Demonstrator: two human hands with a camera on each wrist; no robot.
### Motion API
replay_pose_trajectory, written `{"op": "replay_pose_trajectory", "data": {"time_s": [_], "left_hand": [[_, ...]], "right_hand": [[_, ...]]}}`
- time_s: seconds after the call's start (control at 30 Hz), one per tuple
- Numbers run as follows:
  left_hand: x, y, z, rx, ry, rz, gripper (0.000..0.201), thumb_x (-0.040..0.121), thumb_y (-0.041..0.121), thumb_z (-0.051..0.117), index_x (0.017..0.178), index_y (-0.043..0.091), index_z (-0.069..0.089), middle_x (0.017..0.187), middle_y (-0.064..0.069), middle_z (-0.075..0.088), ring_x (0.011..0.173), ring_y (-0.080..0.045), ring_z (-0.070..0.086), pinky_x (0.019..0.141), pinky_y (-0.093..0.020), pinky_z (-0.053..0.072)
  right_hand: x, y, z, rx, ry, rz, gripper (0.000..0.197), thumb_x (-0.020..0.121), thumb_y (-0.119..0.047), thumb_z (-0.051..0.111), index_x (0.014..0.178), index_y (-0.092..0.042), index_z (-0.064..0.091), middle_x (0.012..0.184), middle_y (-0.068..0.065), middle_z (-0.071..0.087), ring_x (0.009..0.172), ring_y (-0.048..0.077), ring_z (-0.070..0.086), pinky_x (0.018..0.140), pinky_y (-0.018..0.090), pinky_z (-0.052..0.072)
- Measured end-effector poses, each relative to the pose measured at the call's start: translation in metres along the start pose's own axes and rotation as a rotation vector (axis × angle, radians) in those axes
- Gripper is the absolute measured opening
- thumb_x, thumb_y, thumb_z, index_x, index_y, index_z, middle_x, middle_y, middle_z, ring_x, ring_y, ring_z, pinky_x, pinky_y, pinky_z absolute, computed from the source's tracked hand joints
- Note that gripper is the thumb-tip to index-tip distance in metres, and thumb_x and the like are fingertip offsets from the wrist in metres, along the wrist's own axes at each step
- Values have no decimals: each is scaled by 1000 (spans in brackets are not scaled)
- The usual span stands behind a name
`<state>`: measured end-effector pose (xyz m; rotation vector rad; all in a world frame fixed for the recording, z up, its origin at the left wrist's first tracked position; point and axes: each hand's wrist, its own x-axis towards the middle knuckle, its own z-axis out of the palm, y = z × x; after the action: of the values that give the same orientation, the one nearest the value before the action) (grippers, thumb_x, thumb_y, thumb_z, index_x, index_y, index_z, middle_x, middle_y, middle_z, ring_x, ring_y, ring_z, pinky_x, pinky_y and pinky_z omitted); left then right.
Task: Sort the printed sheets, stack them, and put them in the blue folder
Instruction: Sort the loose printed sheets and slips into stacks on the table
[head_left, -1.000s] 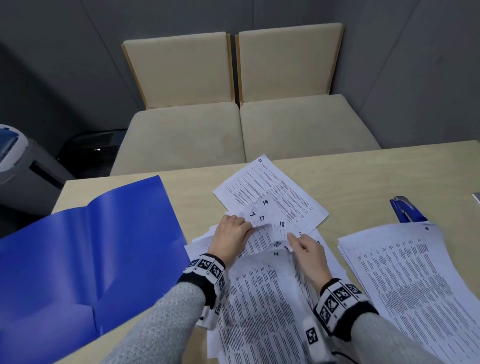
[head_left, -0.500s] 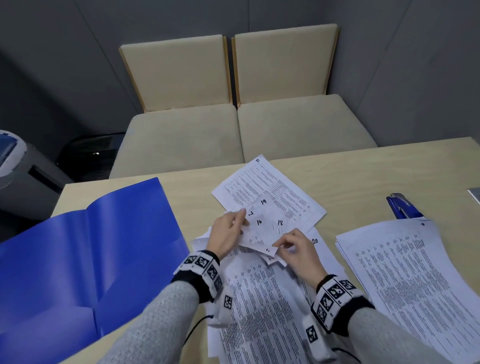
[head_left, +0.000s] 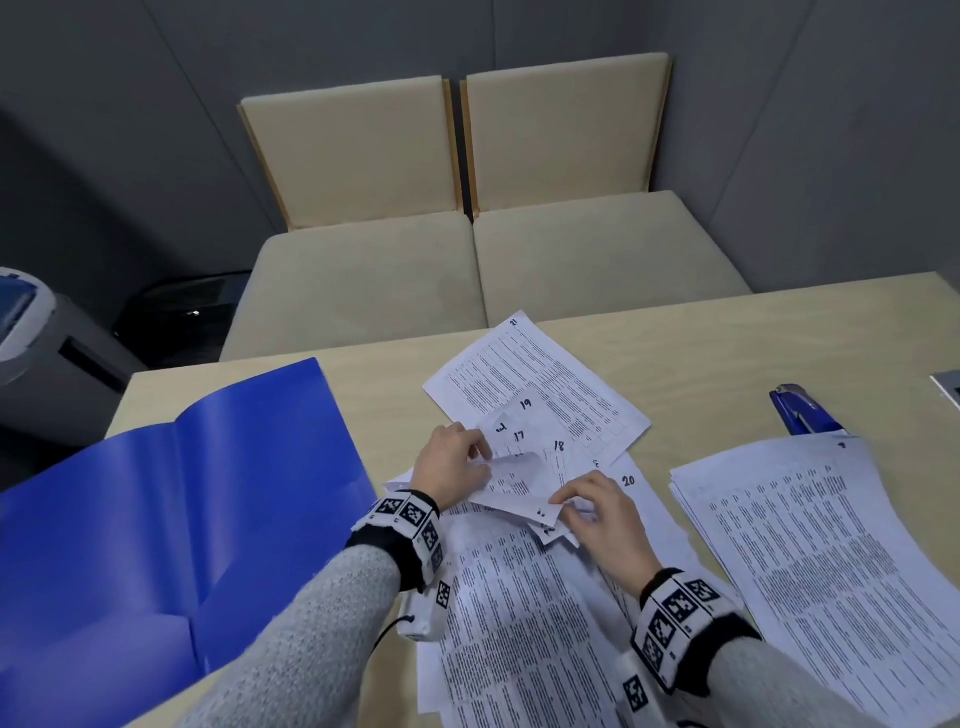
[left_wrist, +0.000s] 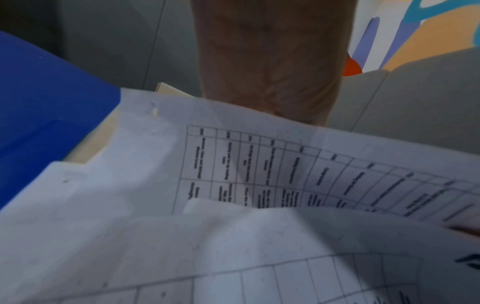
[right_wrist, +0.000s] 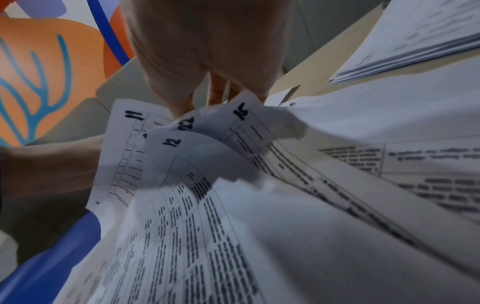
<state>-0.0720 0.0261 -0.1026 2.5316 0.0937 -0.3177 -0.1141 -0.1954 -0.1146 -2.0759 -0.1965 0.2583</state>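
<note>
Both hands pinch corners of the loose white printed sheets (head_left: 524, 467), left hand (head_left: 452, 470) beside right hand (head_left: 597, 514), the open blue plastic folder (head_left: 156, 519) lying left.

pale wood counter (head_left: 727, 353) | blue metal stapler (head_left: 800, 413) near counter's right edge | two beige cushioned chairs with wooden-edged backs (head_left: 467, 218) side by side beyond far edge | grey bin (head_left: 47, 353) on floor off far-left corner

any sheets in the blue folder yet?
No. In the head view the blue folder lies open and bare; the printed sheets are all on the table.
</note>
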Motion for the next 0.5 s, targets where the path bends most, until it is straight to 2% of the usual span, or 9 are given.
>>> {"op": "replay_pose_trajectory", "data": {"time_s": [0.07,0.13,0.17,0.23,0.27,0.37,0.4,0.43,0.5], "left_hand": [[-1,-6,6,6,28,9,25,74,18,65,99,20,62,99,1,51,92,-14,47,75,-28,42],[-2,-9,10,12,25,15,31,78,19,64,108,20,59,101,2,50,93,-14,52,78,-28,45],[-4,-10,11,5,24,25,28,79,18,62,107,19,60,100,2,51,94,-17,55,78,-29,45],[-6,-12,15,-19,33,75,17,80,14,61,95,17,68,103,0,53,98,-21,55,82,-32,46],[-7,-13,17,-15,39,102,13,81,14,62,90,16,71,110,-2,54,105,-22,53,87,-33,45],[-8,-17,20,0,13,114,11,80,16,63,87,16,73,138,-3,44,127,-21,39,102,-32,35],[-8,-17,19,-10,-5,107,11,80,16,64,88,16,72,141,-4,41,129,-21,37,104,-32,33],[-8,-17,18,-15,-16,109,12,81,17,63,90,15,71,141,-4,42,129,-22,38,104,-31,32],[-7,-16,17,-17,-13,134,14,81,18,63,93,15,70,133,-4,48,123,-22,42,102,-30,31]], "right_hand": [[0,1,0,10,-2,11,32,82,-3,64,75,-34,64,92,-4,58,97,13,54,79,6,40],[0,2,1,27,-9,26,30,82,-2,63,76,-31,66,93,-2,57,99,14,55,85,14,45],[0,3,2,37,-11,30,27,82,-2,63,77,-28,67,95,-2,56,100,14,55,87,17,47],[0,6,3,51,-8,27,24,81,0,64,78,-24,69,103,-5,53,108,13,51,90,14,45],[1,9,4,44,0,22,25,80,0,65,77,-24,69,109,-9,51,113,13,48,92,15,43],[9,13,5,2,-17,31,24,78,-2,66,75,-26,67,124,-10,47,121,11,41,100,29,36],[12,12,5,0,-33,45,24,78,-2,66,75,-25,66,126,-9,48,121,10,42,101,28,35],[15,10,4,7,-47,53,25,78,-1,65,74,-25,65,125,-8,49,120,10,44,99,22,35],[18,7,3,41,-59,57,28,80,1,64,74,-26,63,121,-4,54,114,8,49,90,5,34]]}}
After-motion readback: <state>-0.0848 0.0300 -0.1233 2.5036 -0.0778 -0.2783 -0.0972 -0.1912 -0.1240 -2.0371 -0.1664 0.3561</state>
